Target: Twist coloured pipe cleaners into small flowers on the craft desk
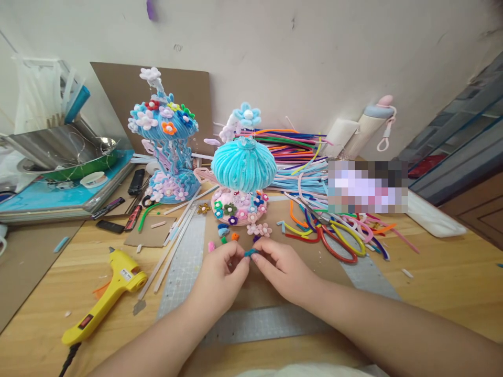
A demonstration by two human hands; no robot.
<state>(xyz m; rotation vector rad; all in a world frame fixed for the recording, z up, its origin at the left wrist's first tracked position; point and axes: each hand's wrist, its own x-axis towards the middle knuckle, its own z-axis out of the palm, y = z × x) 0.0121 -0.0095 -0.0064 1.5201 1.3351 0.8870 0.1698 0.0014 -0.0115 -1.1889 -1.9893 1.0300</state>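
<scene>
Between the fingertips of both hands is a short teal piece of pipe cleaner [250,253], mostly hidden by the fingers. My left hand [223,267] pinches its left end and my right hand [281,267] its right end, over a brown cardboard sheet [251,288]. Just beyond stands a turquoise jellyfish-like pipe cleaner figure [243,167] on a pink base dotted with small flowers [239,209]. Loose pink flowers [259,229] and small coloured bits, among them an orange one [234,236], lie between the base and my hands.
A yellow hot glue gun [113,293] and clear glue sticks [173,251] lie left. Red-and-yellow-handled scissors [338,243] rest right among pipe cleaners [302,175]. A taller blue flowered figure [165,131] stands back left, near a metal pot [58,149]. A grey cutting mat [184,283] lies underneath.
</scene>
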